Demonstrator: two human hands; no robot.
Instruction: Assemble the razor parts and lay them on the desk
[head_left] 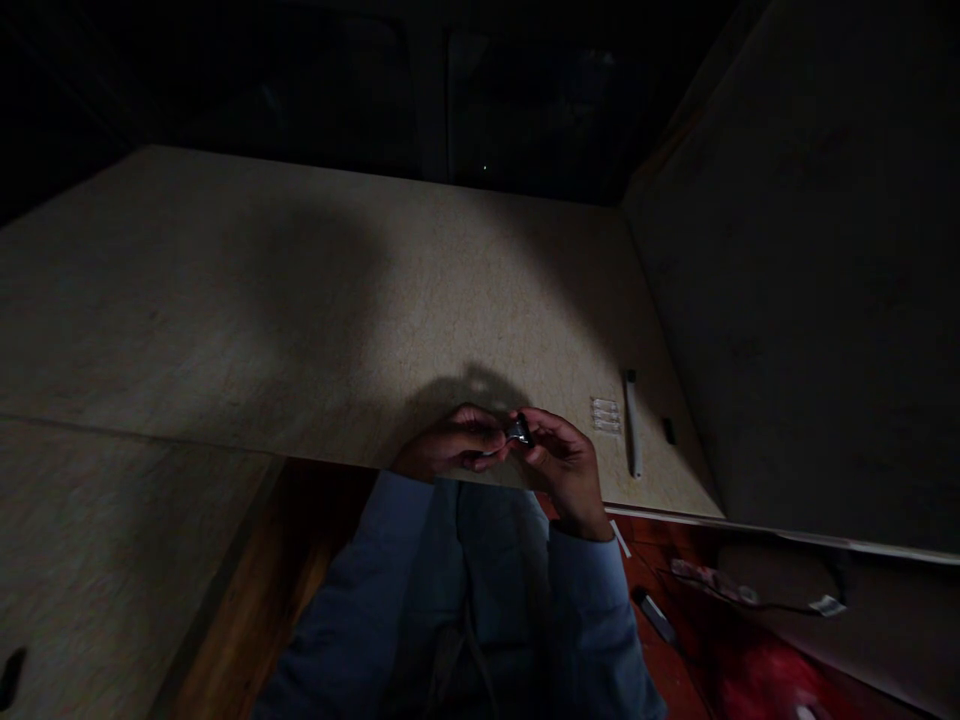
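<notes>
Both hands meet just over the front edge of the table. My left hand (461, 440) is closed, thumb and fingers pinching one side of a small shiny black piece (519, 431). My right hand (566, 455) grips the same piece from the other side between thumb and fingers. Dim light and its small size keep me from telling its kind. To the right of my right hand lie a small clear plastic pack with several ridges (605, 415), a slim pale grey stick with a black end (634, 425) and a short black piece (669, 431).
The pale mottled table (450, 270) stretches away to a dark window, with a dark wall panel (817, 270) along its right. Another pale surface (97, 540) is at lower left. Below right, a dark grey oblong item (656, 613) lies on the reddish floor near a red cloth (780, 660).
</notes>
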